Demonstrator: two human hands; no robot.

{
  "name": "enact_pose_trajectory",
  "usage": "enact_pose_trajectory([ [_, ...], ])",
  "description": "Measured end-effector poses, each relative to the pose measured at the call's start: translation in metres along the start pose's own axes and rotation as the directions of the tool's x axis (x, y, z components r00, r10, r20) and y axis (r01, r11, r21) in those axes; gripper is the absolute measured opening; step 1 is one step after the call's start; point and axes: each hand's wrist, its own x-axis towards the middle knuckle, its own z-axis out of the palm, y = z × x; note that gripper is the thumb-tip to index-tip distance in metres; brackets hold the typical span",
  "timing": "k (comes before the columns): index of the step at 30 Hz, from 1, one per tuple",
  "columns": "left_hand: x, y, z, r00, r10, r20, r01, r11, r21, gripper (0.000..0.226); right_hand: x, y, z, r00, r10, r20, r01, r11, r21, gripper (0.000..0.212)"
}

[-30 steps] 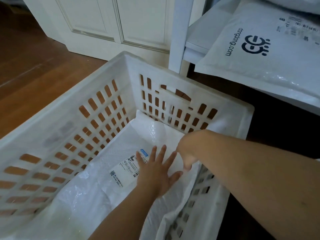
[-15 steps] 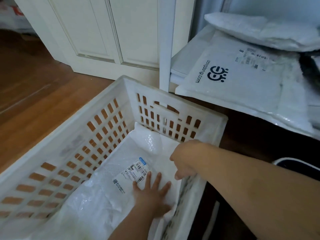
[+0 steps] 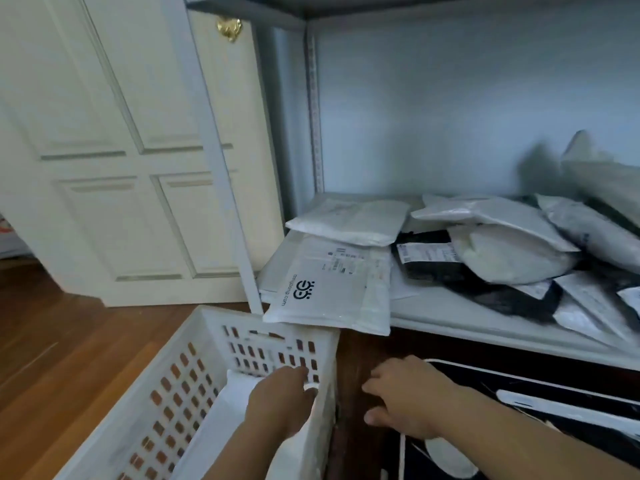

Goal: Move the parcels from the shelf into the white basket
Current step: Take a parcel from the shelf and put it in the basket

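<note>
Left hand (image 3: 280,401) over white basket (image 3: 194,344), right hand (image 3: 405,396) beside it; fingers loosely curled, empty.

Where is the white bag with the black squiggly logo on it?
In the head view, the logo parcel lies at the shelf's left front edge, overhanging the white basket, under a smaller white parcel.
</note>
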Motion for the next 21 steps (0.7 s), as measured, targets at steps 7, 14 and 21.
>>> enact_pose_trajectory([
  [7,-0.018,0.102,-0.049,0.985,-0.159,0.063,0.123,0.402,-0.907,0.025,-0.120,0.073,0.016,0.950,0.300,-0.082,-0.271,0.929,0.250,0.052],
  [14,0.015,0.138,-0.052,0.888,-0.331,0.319,0.178,-0.390,-0.903,0.047,-0.141,0.105,0.049,0.919,0.378,-0.117,-0.292,0.848,0.442,0.051],
  [21,0.060,0.146,-0.042,0.827,-0.444,0.346,0.124,-0.455,-0.882,0.036,-0.121,0.113,0.070,0.923,0.360,-0.136,-0.223,0.788,0.574,0.078],
])
